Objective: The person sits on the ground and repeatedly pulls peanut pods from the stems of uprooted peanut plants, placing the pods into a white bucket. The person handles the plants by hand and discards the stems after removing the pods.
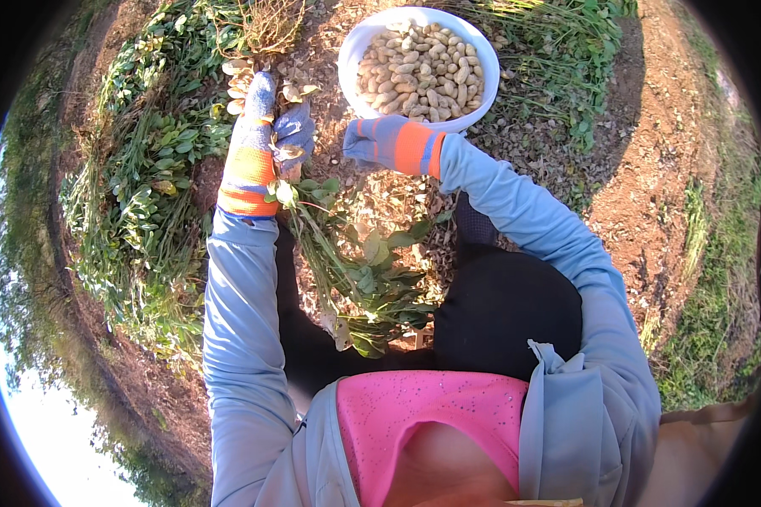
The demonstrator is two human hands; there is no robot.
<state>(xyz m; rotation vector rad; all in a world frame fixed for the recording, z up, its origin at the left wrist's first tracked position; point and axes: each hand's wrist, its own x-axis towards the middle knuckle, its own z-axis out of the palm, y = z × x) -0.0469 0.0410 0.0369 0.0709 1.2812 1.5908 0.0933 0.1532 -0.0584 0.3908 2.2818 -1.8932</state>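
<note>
My left hand [273, 127], in a blue and orange knitted glove, is closed around a bunch of peanut plants [336, 253]. The leafy stems hang down from it between my legs, and peanut pods [238, 85] and thin roots [269, 28] stick out past the thumb. To its right, my right hand [390, 144], in a matching glove, has its fingers curled just below the rim of a white plastic basin [349, 89]. Whether anything is inside those fingers cannot be seen. Many unshelled peanuts [418, 76] lie in the basin.
Cut peanut plants [158, 165] lie heaped on the left. More green stems [545, 70] lie right of the basin. Dry leaves and reddish soil [647, 158] cover the ground. My knee in black trousers [507, 304] is bent below my right forearm.
</note>
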